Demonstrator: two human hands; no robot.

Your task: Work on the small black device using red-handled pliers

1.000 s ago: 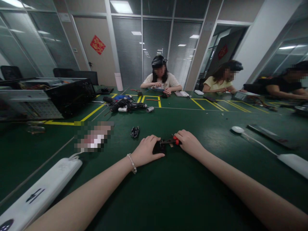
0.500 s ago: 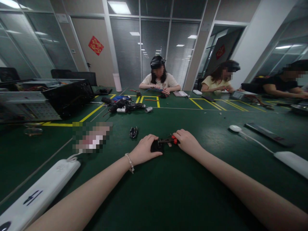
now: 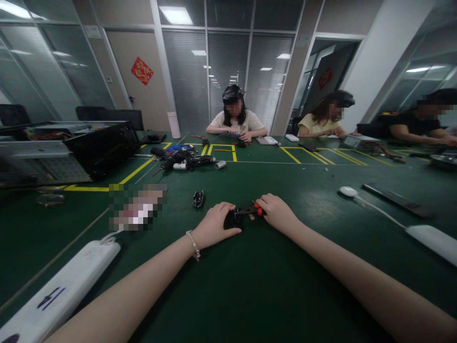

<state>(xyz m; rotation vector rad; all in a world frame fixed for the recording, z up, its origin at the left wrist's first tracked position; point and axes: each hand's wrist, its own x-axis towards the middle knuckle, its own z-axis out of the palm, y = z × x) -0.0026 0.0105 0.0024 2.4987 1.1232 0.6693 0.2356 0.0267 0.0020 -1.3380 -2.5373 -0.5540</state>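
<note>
While the left hand (image 3: 216, 222) is gripping a small black part (image 3: 233, 220) between thumb and fingers, the right hand (image 3: 274, 208) is clasping pliers (image 3: 249, 210) by their red handles. The part is sitting at the green table (image 3: 228, 286), straight ahead of the person and between the hands. The pliers are pointing left, their tips overlapping the part; whether they are biting on anything is too small to tell. A black-and-silver piece (image 3: 198, 199) is lying near the left hand, on its far side. Farther off, a tangle of tools (image 3: 182, 157) is lying beside a computer case (image 3: 103, 147), and a co-worker (image 3: 252, 121) is sitting opposite, both hands near the table's far edge.
</note>
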